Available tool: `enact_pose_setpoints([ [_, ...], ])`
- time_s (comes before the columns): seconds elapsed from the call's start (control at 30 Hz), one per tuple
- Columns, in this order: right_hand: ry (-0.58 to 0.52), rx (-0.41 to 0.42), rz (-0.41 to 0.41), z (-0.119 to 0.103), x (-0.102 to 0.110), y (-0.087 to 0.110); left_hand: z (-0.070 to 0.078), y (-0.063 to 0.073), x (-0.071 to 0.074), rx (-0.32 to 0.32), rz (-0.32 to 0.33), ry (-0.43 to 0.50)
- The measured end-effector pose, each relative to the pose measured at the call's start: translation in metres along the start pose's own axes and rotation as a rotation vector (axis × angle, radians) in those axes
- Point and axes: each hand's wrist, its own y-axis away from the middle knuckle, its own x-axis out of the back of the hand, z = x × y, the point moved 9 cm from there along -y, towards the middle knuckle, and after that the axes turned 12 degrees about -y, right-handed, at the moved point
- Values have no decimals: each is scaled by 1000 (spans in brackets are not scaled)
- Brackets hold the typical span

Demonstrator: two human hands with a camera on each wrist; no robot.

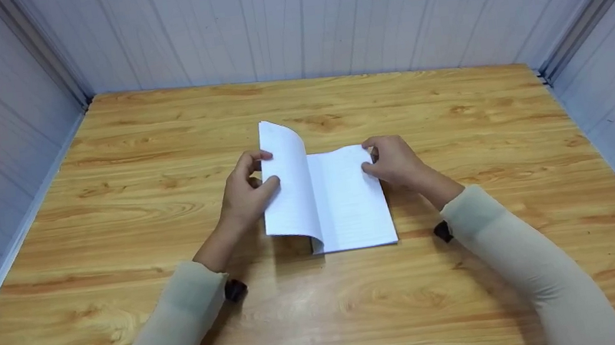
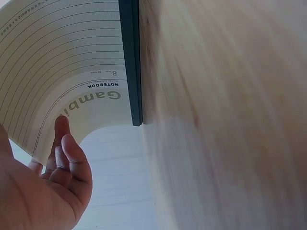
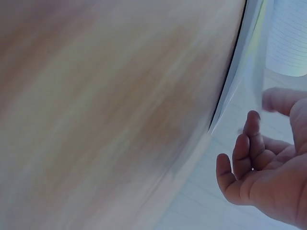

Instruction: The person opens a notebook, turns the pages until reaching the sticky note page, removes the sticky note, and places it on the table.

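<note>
A notebook point(image 1: 352, 202) lies open on the wooden table, its right-hand pages faintly ruled. Its left part stands raised and curved, pinched at the outer edge between the thumb and fingers of my left hand point(image 1: 244, 191). In the left wrist view, the lined cover point(image 2: 91, 52) reads "NOTEBOOK" upside down, beside a dark green spine point(image 2: 130, 57). My right hand point(image 1: 396, 162) pinches the upper right edge of the right-hand pages with thumb and forefinger. The right wrist view shows the other fingers of this hand point(image 3: 273, 177) loosely bent below the page edge.
Beneath the notebook is a wood-grain table point(image 1: 315, 320). Pale panelled walls point(image 1: 276, 22) border it at the back and on both sides. A small black device point(image 1: 235, 290) sits at the left wrist, and another black device point(image 1: 443, 232) at the right.
</note>
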Motion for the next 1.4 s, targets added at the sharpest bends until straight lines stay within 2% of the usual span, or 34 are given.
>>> enact_pose_setpoints([
  [0.23, -126, -48, 25, 3, 6, 4, 0, 0, 0, 3, -1, 1],
  [0.47, -105, 44, 28, -9, 6, 11, 0, 0, 0, -8, -2, 4],
  [0.63, -113, 66, -25, -16, 2, 17, 0, 0, 0, -12, -3, -5],
  [0.73, -167, 87, -82, -20, -2, 21, 0, 0, 0, -9, -2, -10],
  [0.87, -276, 117, -200, -26, -13, 25, 0, 0, 0, -3, -3, -6],
  [0.97, -316, 160, -273, -34, -20, 28, 0, 0, 0, 3, -5, 3],
  [1.2, -227, 284, -354, -58, -32, 38, -1, 0, 0, 7, -10, 15],
  [1.4, -198, 295, -367, -72, -40, 44, -1, 1, -1, 11, -25, 10],
])
